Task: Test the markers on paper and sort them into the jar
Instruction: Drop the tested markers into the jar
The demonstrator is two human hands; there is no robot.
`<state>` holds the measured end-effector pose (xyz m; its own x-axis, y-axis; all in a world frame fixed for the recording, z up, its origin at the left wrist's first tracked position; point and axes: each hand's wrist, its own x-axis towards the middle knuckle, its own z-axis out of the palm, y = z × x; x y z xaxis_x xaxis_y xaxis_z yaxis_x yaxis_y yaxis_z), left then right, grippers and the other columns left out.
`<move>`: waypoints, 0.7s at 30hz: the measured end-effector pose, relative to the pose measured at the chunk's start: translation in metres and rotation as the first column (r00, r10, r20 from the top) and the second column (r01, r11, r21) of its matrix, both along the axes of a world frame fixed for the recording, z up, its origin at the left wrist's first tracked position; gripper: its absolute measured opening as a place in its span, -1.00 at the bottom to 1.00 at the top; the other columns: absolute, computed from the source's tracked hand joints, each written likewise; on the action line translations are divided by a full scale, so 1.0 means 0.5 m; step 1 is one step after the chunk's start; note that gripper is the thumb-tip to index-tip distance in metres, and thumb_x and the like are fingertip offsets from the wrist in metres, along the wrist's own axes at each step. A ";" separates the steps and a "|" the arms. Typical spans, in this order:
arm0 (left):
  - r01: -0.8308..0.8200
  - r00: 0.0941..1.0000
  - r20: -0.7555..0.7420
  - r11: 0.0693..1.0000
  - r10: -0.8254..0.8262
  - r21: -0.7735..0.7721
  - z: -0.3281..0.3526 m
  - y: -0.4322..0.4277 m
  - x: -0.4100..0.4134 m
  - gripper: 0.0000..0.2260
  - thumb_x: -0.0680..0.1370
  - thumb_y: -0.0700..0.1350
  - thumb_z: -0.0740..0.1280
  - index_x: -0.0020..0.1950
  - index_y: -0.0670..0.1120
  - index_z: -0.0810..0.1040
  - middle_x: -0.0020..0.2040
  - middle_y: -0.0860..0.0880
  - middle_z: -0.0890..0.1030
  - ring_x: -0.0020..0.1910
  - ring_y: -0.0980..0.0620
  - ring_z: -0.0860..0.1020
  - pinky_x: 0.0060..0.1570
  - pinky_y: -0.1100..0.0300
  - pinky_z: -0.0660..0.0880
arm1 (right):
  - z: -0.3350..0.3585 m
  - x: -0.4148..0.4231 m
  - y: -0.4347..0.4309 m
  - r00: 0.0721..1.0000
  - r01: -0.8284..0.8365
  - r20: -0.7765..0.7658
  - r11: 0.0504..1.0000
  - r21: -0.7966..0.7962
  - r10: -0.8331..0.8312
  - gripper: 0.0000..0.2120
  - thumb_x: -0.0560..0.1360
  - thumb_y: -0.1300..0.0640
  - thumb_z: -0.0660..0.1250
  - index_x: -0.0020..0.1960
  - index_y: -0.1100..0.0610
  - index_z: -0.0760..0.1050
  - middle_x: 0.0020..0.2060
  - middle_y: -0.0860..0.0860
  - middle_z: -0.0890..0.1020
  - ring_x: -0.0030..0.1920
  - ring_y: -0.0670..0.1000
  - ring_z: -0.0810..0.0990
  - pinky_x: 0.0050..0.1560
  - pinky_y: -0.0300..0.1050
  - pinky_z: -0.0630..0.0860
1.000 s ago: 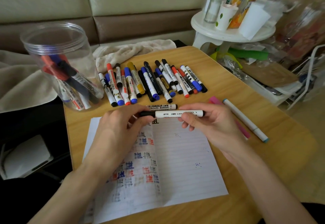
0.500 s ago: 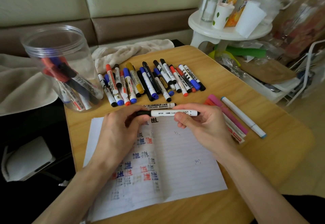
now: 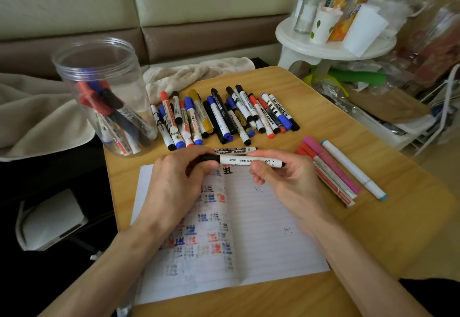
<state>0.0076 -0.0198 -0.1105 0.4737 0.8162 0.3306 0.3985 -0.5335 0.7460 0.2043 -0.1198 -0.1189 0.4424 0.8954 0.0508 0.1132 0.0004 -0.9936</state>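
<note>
Hands on one marker [image 3: 249, 161], held level just above the top edge of the paper [image 3: 261, 229]: my left hand [image 3: 174, 187] curls round its black cap [image 3: 210, 158], and my right hand [image 3: 286, 182] pinches the white barrel between thumb and fingers. Whether the cap is coming off or going on I cannot tell. Either way I judge it best to work straight along the barrel, right hand steady, tip kept over the paper and off the table [image 3: 373, 217]. Counts: one marker in hand; one loose marker [image 3: 235, 151] just behind it; four side markers [image 3: 331, 169] at the right; roughly twenty in the overlapping row [image 3: 224, 115], too crowded to tally; several in the one jar [image 3: 99, 92], far left.
</note>
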 end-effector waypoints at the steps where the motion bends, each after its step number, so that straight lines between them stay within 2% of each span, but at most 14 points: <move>1: 0.020 1.000 -0.003 1.000 -0.020 -0.023 0.004 0.009 -0.005 -0.86 0.58 -0.05 0.43 0.10 0.13 0.69 -0.11 0.30 0.66 -0.03 0.30 0.61 -0.03 0.40 0.52 | 0.001 0.000 0.001 1.000 -0.014 -0.013 1.000 0.002 0.014 -0.75 0.48 0.17 0.52 0.15 0.05 0.71 -0.19 0.09 0.76 -0.21 -0.01 0.70 -0.08 -0.20 0.64; 4: 0.130 0.991 0.036 0.982 -0.126 -0.136 0.030 0.027 -0.014 -0.83 0.53 0.04 0.39 0.11 0.12 0.65 -0.05 0.21 0.70 -0.01 0.19 0.67 0.01 0.18 0.64 | 0.014 0.002 0.005 0.996 -0.087 -0.002 0.996 0.004 0.087 -0.74 0.50 0.17 0.50 0.19 0.06 0.70 -0.10 0.04 0.76 -0.12 -0.04 0.71 -0.04 -0.21 0.63; 7: 0.169 0.964 0.242 0.951 -0.106 -0.259 0.054 0.023 -0.014 -0.78 0.50 0.01 0.39 0.11 -0.01 0.65 -0.02 0.08 0.72 0.00 0.11 0.69 0.03 0.15 0.64 | 0.022 -0.004 0.012 0.993 -0.120 -0.009 0.993 0.014 0.121 -0.66 0.51 0.13 0.52 0.28 0.01 0.65 0.01 -0.05 0.76 0.03 -0.09 0.73 0.05 -0.21 0.63; 9: 0.164 0.939 0.337 0.951 -0.068 -0.263 0.072 0.020 -0.015 -0.76 0.52 -0.01 0.40 0.12 -0.08 0.65 0.00 0.03 0.71 0.01 0.10 0.68 0.04 0.16 0.61 | 0.019 -0.011 0.017 0.993 -0.114 -0.041 0.994 0.003 0.114 -0.55 0.49 0.11 0.55 0.36 -0.04 0.59 0.10 -0.10 0.75 0.12 -0.09 0.73 0.14 -0.17 0.63; 12: 0.128 0.900 0.436 0.971 -0.028 -0.201 0.114 0.026 -0.023 -0.82 0.60 -0.10 0.37 0.16 -0.11 0.64 0.04 -0.04 0.71 0.06 -0.03 0.68 0.09 0.04 0.63 | 0.011 -0.026 0.025 0.993 -0.116 0.024 0.993 -0.037 0.117 -0.53 0.47 0.13 0.58 0.32 -0.10 0.56 0.07 -0.14 0.74 0.10 -0.14 0.70 0.17 -0.16 0.62; 14: 0.079 0.884 0.468 0.989 -0.009 -0.129 0.146 0.032 -0.030 -0.85 0.62 -0.14 0.36 0.18 -0.07 0.63 0.04 -0.01 0.72 0.04 -0.02 0.69 0.06 0.08 0.64 | 0.002 -0.037 0.032 0.973 -0.153 0.168 0.987 -0.057 0.161 -0.58 0.47 0.11 0.58 0.27 -0.14 0.58 0.08 -0.18 0.72 0.09 -0.18 0.67 0.14 -0.19 0.61; 16: 0.020 0.880 0.476 0.999 0.000 -0.038 0.178 0.038 -0.038 -0.83 0.64 -0.16 0.35 0.21 -0.09 0.62 0.03 0.01 0.72 0.04 0.01 0.70 0.03 0.13 0.64 | -0.010 -0.047 0.037 0.929 -0.196 0.306 0.978 -0.068 0.207 -0.61 0.47 0.01 0.58 0.28 -0.09 0.62 0.13 -0.24 0.69 0.17 -0.20 0.62 0.15 -0.17 0.56; 19: -0.080 0.864 0.502 0.994 0.034 0.071 0.230 0.053 -0.054 -0.80 0.65 -0.17 0.35 0.27 -0.15 0.61 0.05 0.02 0.71 0.03 0.06 0.70 0.04 0.18 0.63 | -0.021 -0.058 0.045 0.865 -0.211 0.448 0.974 -0.081 0.225 -0.57 0.44 -0.12 0.57 0.27 -0.10 0.64 0.21 -0.29 0.63 0.31 -0.22 0.53 0.29 -0.15 0.46; 21: -0.149 0.842 0.535 0.982 0.062 0.120 0.267 0.066 -0.068 -0.78 0.65 -0.15 0.36 0.28 -0.16 0.60 0.05 0.02 0.70 0.04 0.06 0.69 0.04 0.19 0.62 | -0.025 -0.063 0.052 0.818 -0.216 0.527 0.972 -0.090 0.230 -0.58 0.42 -0.14 0.57 0.25 -0.14 0.63 0.21 -0.39 0.55 0.34 -0.28 0.44 0.40 -0.18 0.37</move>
<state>-0.0264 0.0134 0.0230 0.1064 0.7707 0.6282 0.0288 -0.6339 0.7728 0.1726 -0.0936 -0.1316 0.1415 0.9704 0.1958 0.6223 0.0666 -0.7799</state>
